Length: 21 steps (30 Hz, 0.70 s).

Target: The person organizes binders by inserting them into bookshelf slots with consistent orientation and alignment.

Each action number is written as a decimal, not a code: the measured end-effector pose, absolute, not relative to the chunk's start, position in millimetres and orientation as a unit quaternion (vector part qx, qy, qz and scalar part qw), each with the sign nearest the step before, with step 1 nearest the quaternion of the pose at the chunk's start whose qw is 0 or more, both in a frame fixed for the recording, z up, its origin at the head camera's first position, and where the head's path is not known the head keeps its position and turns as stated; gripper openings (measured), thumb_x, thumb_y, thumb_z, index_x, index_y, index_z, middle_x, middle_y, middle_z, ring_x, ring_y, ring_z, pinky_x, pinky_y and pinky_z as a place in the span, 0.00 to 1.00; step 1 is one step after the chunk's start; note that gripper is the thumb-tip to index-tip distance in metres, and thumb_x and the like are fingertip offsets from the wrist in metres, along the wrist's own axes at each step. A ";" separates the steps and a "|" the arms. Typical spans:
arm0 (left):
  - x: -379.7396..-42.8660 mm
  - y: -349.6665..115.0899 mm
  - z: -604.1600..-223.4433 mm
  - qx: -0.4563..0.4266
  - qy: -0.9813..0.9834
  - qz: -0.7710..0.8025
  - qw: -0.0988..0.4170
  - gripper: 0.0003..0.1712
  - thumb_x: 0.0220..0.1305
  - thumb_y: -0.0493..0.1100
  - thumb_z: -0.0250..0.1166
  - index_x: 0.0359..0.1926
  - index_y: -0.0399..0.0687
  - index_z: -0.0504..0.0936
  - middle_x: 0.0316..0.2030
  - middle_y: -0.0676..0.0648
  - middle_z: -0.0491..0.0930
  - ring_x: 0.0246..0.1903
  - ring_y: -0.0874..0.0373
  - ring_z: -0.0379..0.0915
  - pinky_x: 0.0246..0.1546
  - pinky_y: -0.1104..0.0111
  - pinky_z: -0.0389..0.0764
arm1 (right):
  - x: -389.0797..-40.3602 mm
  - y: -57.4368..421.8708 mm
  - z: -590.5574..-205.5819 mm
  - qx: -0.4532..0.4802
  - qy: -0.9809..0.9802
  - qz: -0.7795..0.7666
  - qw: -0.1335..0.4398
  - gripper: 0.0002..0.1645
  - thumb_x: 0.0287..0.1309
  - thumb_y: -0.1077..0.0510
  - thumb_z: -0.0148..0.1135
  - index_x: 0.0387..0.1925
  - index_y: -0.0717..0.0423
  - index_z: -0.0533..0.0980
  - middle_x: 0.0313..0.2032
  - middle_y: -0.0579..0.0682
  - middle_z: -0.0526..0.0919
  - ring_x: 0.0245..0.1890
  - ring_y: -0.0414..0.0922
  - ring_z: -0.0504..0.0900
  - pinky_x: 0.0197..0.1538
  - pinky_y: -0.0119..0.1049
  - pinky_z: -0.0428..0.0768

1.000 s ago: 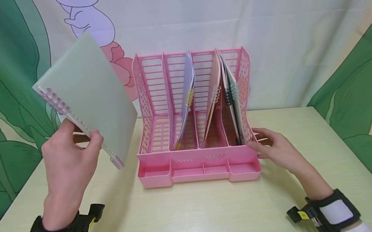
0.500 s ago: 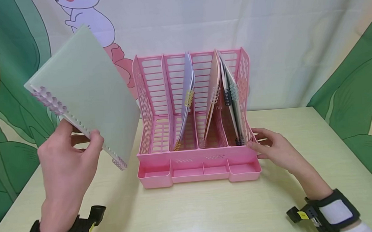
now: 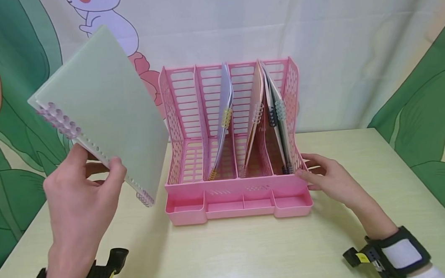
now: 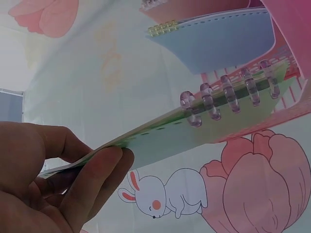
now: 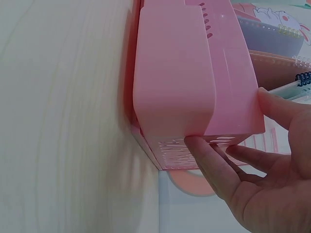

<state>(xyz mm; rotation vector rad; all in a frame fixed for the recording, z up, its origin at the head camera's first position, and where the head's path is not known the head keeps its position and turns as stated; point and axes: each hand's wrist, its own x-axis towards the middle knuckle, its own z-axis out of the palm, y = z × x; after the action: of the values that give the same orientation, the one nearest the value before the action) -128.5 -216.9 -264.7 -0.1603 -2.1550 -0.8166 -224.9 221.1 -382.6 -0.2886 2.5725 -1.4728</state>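
A pale green ring-bound notebook (image 3: 107,103) with clear purple rings is held tilted in the air, left of the rack. My left hand (image 3: 81,188) pinches its ringed edge between thumb and fingers. In the left wrist view the notebook (image 4: 170,145) appears nearly edge-on. The pink desktop file rack (image 3: 225,185) stands on the table, and my right hand (image 3: 330,179) grips its front right corner. Seen from the right wrist, the thumb lies at the front edge of the rack (image 5: 175,73) and the fingers touch its side.
A blue notebook (image 3: 223,92) leans in the second slot from the left, a pinkish-brown notebook (image 3: 255,91) in the third. Notebooks with dark and pale blue-green rings (image 3: 280,110) stand in the rightmost slot. A printed curtain (image 3: 331,57) hangs behind the table (image 3: 236,256).
My left hand has shifted slightly left, and the green notebook has risen a little, its lower end edging right. The right hand and the rack stay in place.
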 end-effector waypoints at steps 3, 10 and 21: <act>-127.4 -216.2 -264.0 -0.066 -0.854 -0.323 0.403 0.19 0.63 0.32 0.63 0.56 0.38 0.82 0.44 0.43 0.87 0.33 0.45 0.86 0.32 0.91 0.70 | -225.0 221.1 -382.5 -0.096 0.860 -0.494 0.082 0.44 0.70 0.48 0.65 0.77 0.62 0.58 0.63 0.67 0.72 0.58 0.63 0.77 0.47 0.47 0.87; -125.1 -214.6 -262.6 -0.070 -0.854 -0.319 0.405 0.16 0.62 0.32 0.63 0.51 0.36 0.82 0.40 0.43 0.86 0.32 0.52 0.86 0.31 0.90 0.71 | -225.2 220.5 -382.6 -0.095 0.861 -0.494 0.081 0.45 0.70 0.48 0.66 0.77 0.62 0.58 0.64 0.67 0.72 0.58 0.62 0.78 0.47 0.47 0.87; -122.1 -207.2 -259.2 -0.081 -0.852 -0.335 0.395 0.17 0.62 0.31 0.64 0.53 0.38 0.82 0.42 0.46 0.87 0.33 0.71 0.82 0.31 0.89 0.74 | -225.5 220.5 -383.4 -0.096 0.860 -0.494 0.082 0.45 0.70 0.48 0.65 0.77 0.63 0.58 0.64 0.67 0.72 0.58 0.62 0.78 0.47 0.47 0.86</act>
<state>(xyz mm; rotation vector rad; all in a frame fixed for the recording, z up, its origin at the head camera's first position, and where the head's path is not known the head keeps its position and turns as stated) -122.1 -207.2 -259.2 -0.2052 -2.1601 -0.8488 -225.5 220.5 -383.4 -0.2866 2.5695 -1.4760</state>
